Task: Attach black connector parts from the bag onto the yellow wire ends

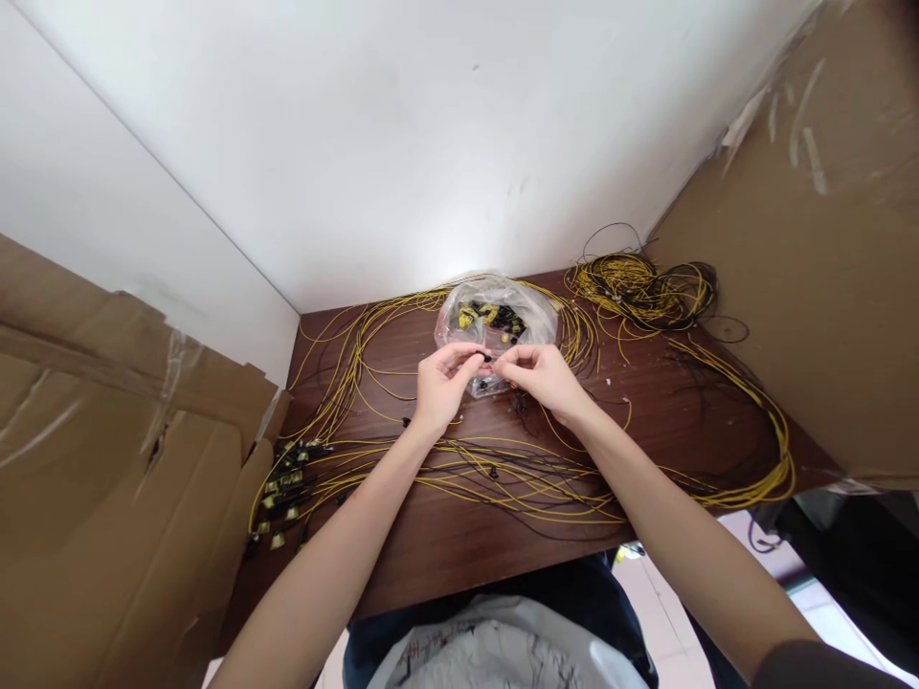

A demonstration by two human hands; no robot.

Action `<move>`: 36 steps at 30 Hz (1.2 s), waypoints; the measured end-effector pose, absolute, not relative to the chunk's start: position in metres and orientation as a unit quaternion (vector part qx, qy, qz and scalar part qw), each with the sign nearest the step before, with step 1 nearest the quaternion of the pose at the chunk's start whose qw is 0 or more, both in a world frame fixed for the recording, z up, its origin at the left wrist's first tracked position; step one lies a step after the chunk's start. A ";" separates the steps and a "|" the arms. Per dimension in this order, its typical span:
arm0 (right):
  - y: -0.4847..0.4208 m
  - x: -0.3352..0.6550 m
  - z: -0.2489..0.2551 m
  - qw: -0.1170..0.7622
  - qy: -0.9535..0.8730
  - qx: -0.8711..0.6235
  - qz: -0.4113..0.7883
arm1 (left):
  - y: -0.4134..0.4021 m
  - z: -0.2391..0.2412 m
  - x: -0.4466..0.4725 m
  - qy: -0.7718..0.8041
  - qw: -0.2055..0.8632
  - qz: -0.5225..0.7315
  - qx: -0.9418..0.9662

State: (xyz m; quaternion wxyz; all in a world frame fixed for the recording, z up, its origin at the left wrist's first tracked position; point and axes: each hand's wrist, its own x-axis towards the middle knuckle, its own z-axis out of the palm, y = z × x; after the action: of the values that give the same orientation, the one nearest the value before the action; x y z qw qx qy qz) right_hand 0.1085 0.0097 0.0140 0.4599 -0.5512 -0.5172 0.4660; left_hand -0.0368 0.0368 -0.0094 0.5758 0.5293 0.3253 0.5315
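My left hand (443,379) is closed in a pinch on a small black part (486,358), whose exact kind is too small to make out. Close beside it, my right hand (540,377) also pinches, its fingertips almost meeting the left ones; whatever they hold is hidden. Both hands are over the near edge of a clear plastic bag (540,321). Inside the bag lie several small black and yellow parts (503,318). Under my forearms, yellow and black wires (466,469) stretch across the brown table (409,565).
Wires with black and pale yellow ends (283,493) gather at the table's left. A tangled wire coil (632,287) sits at back right, and a wire bundle (779,431) curves along the right. Cardboard stands left (144,498) and right (804,287); a white wall (431,144) rises behind.
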 end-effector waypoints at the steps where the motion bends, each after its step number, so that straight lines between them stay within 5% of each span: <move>1: 0.010 0.109 0.014 0.455 -0.516 -0.555 0.467 | 0.037 -0.010 -0.037 0.325 0.575 0.531 0.531; 21: 0.010 0.109 0.015 0.442 -0.449 -0.574 0.523 | 0.035 -0.009 -0.036 0.319 0.556 0.513 0.571; 36: 0.012 0.113 0.005 0.466 -0.493 -0.593 0.434 | 0.034 -0.010 -0.036 0.330 0.520 0.511 0.601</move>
State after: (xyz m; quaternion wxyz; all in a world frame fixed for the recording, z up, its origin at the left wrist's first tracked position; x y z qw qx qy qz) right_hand 0.1131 0.0121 0.0054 0.4656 -0.5932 -0.4932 0.4336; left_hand -0.0357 0.0338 -0.0096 0.5197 0.6005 0.3295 0.5106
